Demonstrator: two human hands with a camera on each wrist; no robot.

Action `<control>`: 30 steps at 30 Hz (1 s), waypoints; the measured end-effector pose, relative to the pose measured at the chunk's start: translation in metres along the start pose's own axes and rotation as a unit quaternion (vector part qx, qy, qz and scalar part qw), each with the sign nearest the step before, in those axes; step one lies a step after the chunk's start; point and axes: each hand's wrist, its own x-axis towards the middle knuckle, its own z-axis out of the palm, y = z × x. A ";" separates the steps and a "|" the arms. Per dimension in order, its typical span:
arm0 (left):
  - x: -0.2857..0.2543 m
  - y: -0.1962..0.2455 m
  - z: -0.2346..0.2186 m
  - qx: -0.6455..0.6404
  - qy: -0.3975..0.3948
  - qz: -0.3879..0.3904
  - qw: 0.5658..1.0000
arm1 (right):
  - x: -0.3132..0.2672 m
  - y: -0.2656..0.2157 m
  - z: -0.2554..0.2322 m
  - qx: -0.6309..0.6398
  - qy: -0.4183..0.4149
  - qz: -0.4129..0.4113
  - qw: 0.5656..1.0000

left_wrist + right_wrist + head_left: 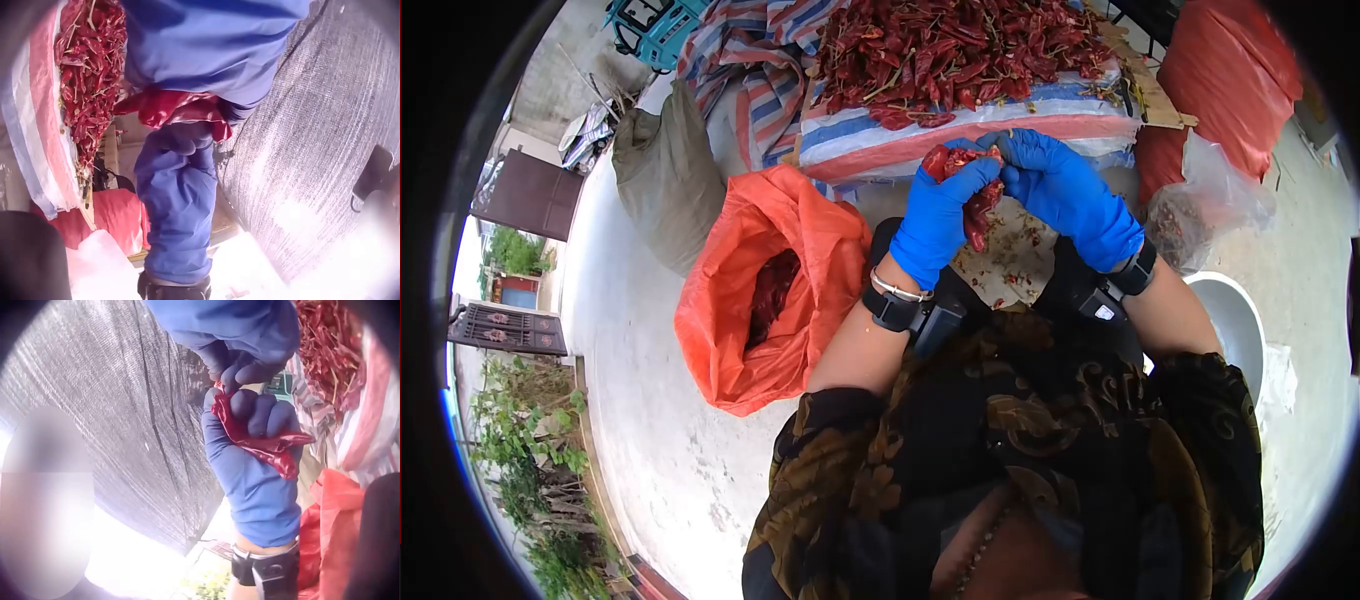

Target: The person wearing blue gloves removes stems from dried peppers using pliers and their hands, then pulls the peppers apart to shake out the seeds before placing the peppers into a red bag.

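Observation:
Both hands wear blue gloves and meet over a bunch of dried red chilies [980, 205]. My left hand [940, 215] is curled round the bunch, gripping it from the left. My right hand [1060, 185] pinches the top of the bunch with its fingertips. In the left wrist view the chilies [181, 109] show between the left hand [212, 44] above and the right hand [178, 187] below. In the right wrist view the left hand [256, 481] clutches the chilies [269, 447] under the right hand [244, 331].
A big pile of dried chilies [950, 50] lies on a striped woven sheet [960, 125] just beyond the hands. An open orange bag [770, 290] with chilies is at the left, a grey sack [665, 170] behind it. A metal bowl [1230, 320], a clear plastic bag [1200, 200] and a red sack [1230, 70] are at the right.

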 end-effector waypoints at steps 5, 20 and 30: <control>0.004 -0.014 -0.007 -0.165 -0.063 -0.025 0.984 | -0.004 0.006 -0.008 0.190 -0.019 0.041 0.981; -0.062 0.060 -0.177 0.351 0.378 0.245 0.821 | -0.021 -0.031 -0.087 0.139 -0.008 -0.026 0.990; -0.121 0.021 -0.324 0.577 0.440 -0.203 0.658 | -0.022 -0.031 -0.097 0.030 0.032 -0.051 0.998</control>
